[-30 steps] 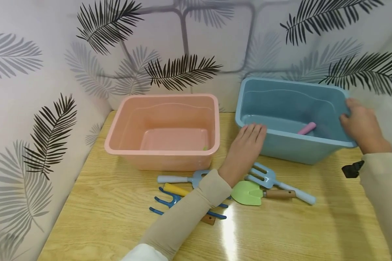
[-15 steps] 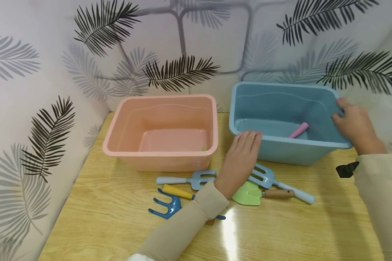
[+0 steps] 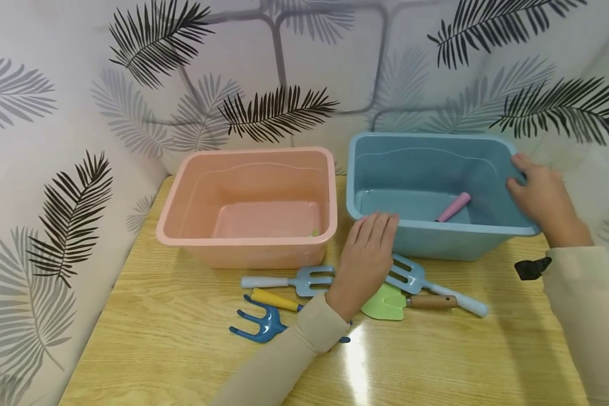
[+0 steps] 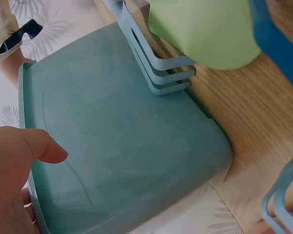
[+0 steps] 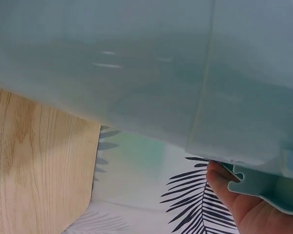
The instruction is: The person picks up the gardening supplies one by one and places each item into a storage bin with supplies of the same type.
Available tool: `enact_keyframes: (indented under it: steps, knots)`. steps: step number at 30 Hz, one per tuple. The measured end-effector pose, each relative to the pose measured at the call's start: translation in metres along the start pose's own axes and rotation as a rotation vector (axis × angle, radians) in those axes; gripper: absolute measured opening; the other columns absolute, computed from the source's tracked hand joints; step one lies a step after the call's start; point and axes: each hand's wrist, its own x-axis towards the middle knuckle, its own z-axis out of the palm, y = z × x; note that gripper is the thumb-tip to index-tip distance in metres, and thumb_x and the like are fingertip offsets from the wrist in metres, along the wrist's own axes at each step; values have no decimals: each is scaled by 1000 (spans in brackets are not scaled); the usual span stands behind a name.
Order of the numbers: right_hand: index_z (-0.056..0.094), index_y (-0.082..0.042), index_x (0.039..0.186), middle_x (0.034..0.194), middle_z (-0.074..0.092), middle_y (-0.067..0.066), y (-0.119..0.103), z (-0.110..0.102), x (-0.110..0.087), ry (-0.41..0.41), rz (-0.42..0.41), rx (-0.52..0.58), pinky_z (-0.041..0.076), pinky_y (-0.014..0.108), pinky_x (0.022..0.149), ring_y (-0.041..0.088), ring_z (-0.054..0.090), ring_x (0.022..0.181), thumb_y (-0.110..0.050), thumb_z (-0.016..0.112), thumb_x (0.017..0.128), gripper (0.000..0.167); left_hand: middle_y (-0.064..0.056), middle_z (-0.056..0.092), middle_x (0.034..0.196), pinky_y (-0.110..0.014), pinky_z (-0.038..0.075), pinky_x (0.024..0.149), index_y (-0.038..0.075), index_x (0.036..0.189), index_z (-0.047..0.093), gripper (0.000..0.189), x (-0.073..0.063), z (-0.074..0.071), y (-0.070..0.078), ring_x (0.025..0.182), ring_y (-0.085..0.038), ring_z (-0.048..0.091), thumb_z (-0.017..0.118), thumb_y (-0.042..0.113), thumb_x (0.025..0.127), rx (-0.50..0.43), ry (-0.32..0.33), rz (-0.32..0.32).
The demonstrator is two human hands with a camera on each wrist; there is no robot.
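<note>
A blue plastic tub [image 3: 436, 242] stands at the back right, holding a pink-handled item [image 3: 453, 207] on its floor. My left hand [image 3: 367, 265] grips the tub's front left rim; the left wrist view has the thumb [image 4: 51, 150] against the outer wall and fingers beyond the rim. At the opposite end, my right hand [image 3: 543, 197] holds the right rim, also seen in the right wrist view as a hand [image 5: 249, 209] below the lip. A light blue hand fork [image 3: 411, 276] overlaps a green trowel [image 3: 383, 304] in front of the tub.
Left of the blue tub stands a pink tub [image 3: 248, 254] with a small green spot inside. Before it lie another light blue fork [image 3: 307, 281], a yellow handle [image 3: 274, 299] and a dark blue hand rake [image 3: 264, 324], partly under my left sleeve. A patterned curtain [image 3: 304, 56] hangs behind.
The blue tub has slid left toward the pink tub, with both hands moving along on its rim. More of the pink-handled item shows. The head view has also shifted slightly.
</note>
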Motion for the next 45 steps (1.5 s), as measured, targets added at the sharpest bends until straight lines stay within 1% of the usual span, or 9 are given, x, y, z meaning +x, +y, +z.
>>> enact_keyframes:
  steps: [4,6,8,14,23,30,37,40,45]
  knots:
    - [22,2,144,149,17,15,-4,0,-2,-9,-18,1,12,53,106,42,16,133,-13,43,96,54,-10,49,128,-38,30,104,2,136,41,53,-4,-1,1,119,-24,44,38,16,85,24,68,12]
    - [22,2,144,149,17,15,-6,0,-3,-18,-27,4,13,54,106,42,17,134,-14,42,96,54,-9,49,128,-38,31,103,3,135,43,52,-6,-2,1,118,-24,45,37,15,85,33,84,11]
    - [22,1,144,149,17,15,-7,1,-3,-22,-36,3,14,55,105,43,18,133,-14,42,96,54,-9,49,128,-38,31,103,3,136,42,53,-8,-4,2,119,-24,45,38,16,84,36,75,5]
    - [24,1,144,149,19,16,-9,3,-2,-26,-63,-4,12,55,106,43,18,133,-14,43,96,54,-8,45,131,-37,26,106,3,140,35,60,-15,-11,4,122,-23,40,45,18,83,-3,9,-20]
    - [25,0,144,149,20,14,-12,7,2,-35,-77,-6,14,54,106,43,20,133,-14,44,96,54,-7,47,130,-36,30,103,4,138,38,57,-22,-16,5,120,-22,42,46,18,83,-2,26,-34]
    - [27,-2,144,149,23,14,-13,6,3,-22,-81,5,16,54,106,42,21,133,-14,45,96,53,-6,47,130,-35,31,101,4,137,39,57,-23,-19,4,120,-21,41,48,18,82,-16,40,-29]
    - [27,-2,144,149,23,14,-17,6,0,-27,-81,24,15,54,106,42,20,133,-17,45,96,53,-6,47,130,-35,31,101,5,137,40,58,-25,-20,3,120,-21,42,48,19,81,-9,36,-34]
    - [28,-1,144,148,23,14,-18,6,-2,-25,-85,33,16,55,105,43,21,133,-17,45,96,53,-6,48,130,-36,32,100,5,136,42,58,-26,-21,3,119,-22,43,47,19,81,0,54,-28]
    - [28,-2,144,149,23,13,-19,5,-7,-24,-76,56,17,57,104,43,21,133,-19,44,97,53,-6,47,130,-36,31,101,5,136,41,57,-28,-21,3,120,-22,42,47,19,82,-15,49,-30]
